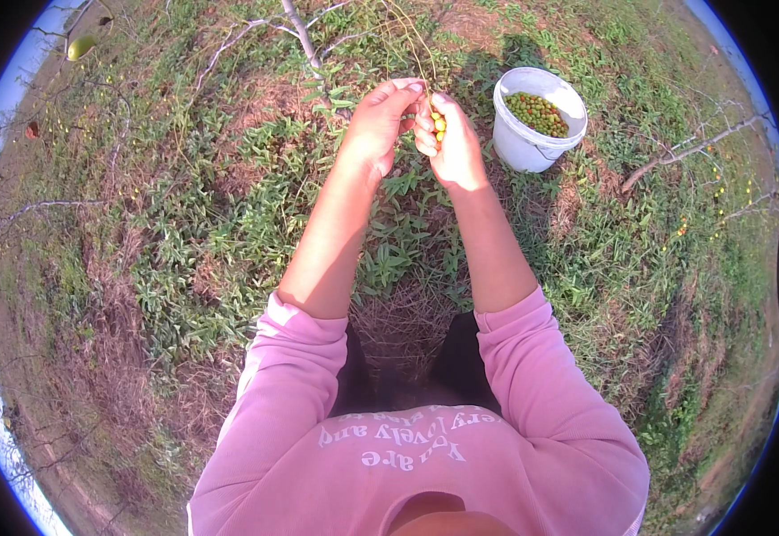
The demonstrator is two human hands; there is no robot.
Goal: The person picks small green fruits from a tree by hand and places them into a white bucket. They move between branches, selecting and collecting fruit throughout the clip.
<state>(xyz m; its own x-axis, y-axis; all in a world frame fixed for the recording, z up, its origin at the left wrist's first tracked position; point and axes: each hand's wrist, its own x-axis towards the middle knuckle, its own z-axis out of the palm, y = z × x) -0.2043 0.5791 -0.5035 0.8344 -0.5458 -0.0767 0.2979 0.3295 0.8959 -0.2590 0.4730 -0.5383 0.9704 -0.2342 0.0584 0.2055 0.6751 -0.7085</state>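
Ahead of me, both hands are raised close together at a thin hanging twig (pixel 425 63). My left hand (pixel 383 120) has its thumb and fingers pinched near the twig; what lies between the fingertips is too small to tell. Several small yellow-green fruits (pixel 439 126) lie in the curled fingers of my right hand (pixel 455 141), against the palm. To the right of that hand, a white plastic bucket (pixel 530 157) stands on the ground, partly filled with small green, orange and red fruits (pixel 538 115).
A thin tree stem (pixel 304 37) rises just beyond my left hand. Bare branches (pixel 694 149) reach in at the right, some bearing small fruits. A larger green fruit (pixel 81 47) hangs at the upper left. Low green plants and dry grass (pixel 403 328) cover the ground.
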